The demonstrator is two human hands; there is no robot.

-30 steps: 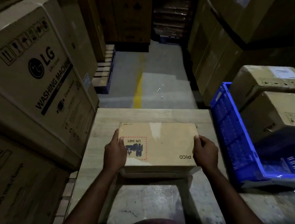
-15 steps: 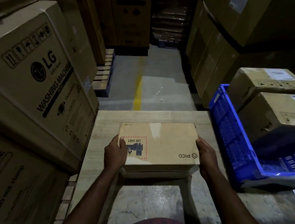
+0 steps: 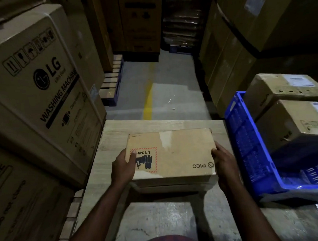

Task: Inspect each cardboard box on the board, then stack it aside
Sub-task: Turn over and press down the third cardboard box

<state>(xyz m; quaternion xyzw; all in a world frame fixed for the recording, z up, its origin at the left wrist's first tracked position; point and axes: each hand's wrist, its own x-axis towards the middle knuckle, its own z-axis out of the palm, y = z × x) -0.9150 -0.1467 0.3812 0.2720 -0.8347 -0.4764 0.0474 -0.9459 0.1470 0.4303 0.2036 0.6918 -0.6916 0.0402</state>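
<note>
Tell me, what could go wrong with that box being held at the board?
1. The box is held only at its short ends, so it might slip and fall onto the board.
2. Its UN 3481 label pictures batteries, so a drop could well harm what is inside.
3. The blue crate stands close on the right, and a swing that way could bump it.

Logged tan-brown on cardboard box [image 3: 171,154]. Found label [image 3: 144,160] with red-hatched border and black pictograms, partly under thumb of left hand [image 3: 123,169]. Read dark "PICO" print [image 3: 203,165] just beside fingers of right hand [image 3: 224,163]. Noted pale patch [image 3: 163,141] beyond the fingers. Recorded pale wood grain on board [image 3: 154,125], blue perforated grid on crate [image 3: 246,143] right of right-hand fingers, yellow stripe [image 3: 147,102] on grey floor [image 3: 171,94].
</note>
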